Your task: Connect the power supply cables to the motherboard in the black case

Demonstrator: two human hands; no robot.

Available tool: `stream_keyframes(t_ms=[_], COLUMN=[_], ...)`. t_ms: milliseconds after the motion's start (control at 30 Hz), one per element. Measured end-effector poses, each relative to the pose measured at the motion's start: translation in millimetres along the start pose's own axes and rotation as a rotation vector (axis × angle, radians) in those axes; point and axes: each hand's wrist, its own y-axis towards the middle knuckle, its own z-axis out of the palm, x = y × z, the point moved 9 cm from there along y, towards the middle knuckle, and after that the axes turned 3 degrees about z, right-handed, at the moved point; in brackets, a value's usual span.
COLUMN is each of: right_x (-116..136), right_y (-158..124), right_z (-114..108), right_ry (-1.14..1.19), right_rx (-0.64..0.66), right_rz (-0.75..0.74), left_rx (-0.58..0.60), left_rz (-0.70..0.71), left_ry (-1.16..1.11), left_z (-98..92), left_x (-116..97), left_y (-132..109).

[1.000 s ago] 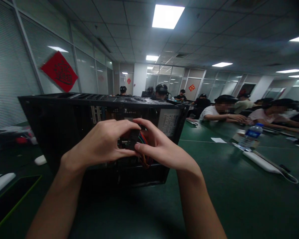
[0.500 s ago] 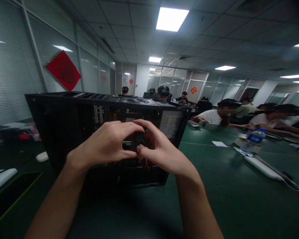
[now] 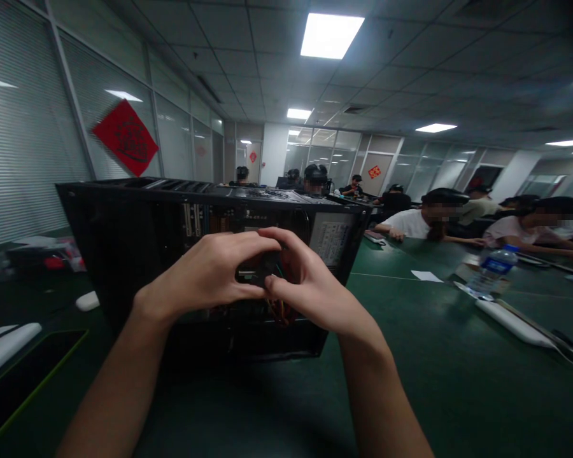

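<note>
An open black computer case [image 3: 277, 340] stands on the green table in front of me, its inside facing me. My left hand [image 3: 214, 270] reaches in from the left, thumb and fingers curved. From the other side comes my right hand [image 3: 310, 283], its thumb tip close to the left thumb. Both hands' fingertips meet around a dark part [image 3: 266, 264] inside the case, too dim to name. Red and yellow wires [image 3: 281, 310] hang just below the right thumb. A silver labelled power supply [image 3: 331, 238] sits at the case's upper right. My hands hide much of the board.
To the right, a water bottle [image 3: 495, 272] stands near a long white device [image 3: 513, 323] with a cable. A slip of paper [image 3: 426, 276] lies nearer the case. At left are a white mouse [image 3: 87, 301] and a dark green-edged mat [image 3: 31, 385]. Other people sit across the room.
My view has shifted slightly, so the case and hands appear a little farther right. Both hands keep nearly the same curled pose around the dark part.
</note>
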Motion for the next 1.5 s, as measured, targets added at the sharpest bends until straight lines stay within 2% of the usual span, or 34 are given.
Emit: stream_keyframes(t_ms=[167, 333, 467, 600, 800, 967, 1033, 1167, 1267, 1400, 1500], right_x=[-2, -11, -8, 4, 24, 32, 35, 40, 45, 50, 47], right_y=[2, -4, -15, -30, -41, -40, -42, -50, -54, -51, -46], right_z=[-12, -46, -83, -106, -99, -95, -99, -111, -110, -91, -73], right_ry=[0.093, 0.242, 0.293, 0.276, 0.224, 0.176, 0.168, 0.116, 0.070, 0.116, 0.107], right_rx=[-0.064, -0.177, -0.285, -0.290, -0.222, -0.274, -0.321, -0.452, -0.520, -0.478, -0.410], right_rz=[0.016, 0.070, 0.023, -0.052, -0.102, -0.135, -0.165, -0.180, -0.144, -0.109, -0.072], left_rx=[-0.141, -0.243, -0.235, -0.239, -0.189, -0.089, -0.090, -0.142, -0.222, -0.351, -0.395], left_rz=[0.053, 0.067, 0.042, 0.044, 0.060, 0.064, 0.087, 0.139, 0.144, 0.114, 0.104], left_ry=[0.029, 0.106, 0.104, 0.098, 0.098, 0.099, 0.161, 0.226, 0.248, 0.332, 0.333], left_z=[-11.4, -25.2, -29.4, -32.6, -25.4, -12.5, -10.3, -11.4, -18.8, -31.8, -38.3], left_x=[-4, -8, -5, -5, -12, -15, -16, -20, -26, -35, -41], left_y=[-1, -3, -6, -8, -4, 2, 3, 6, 7, 3, -1])
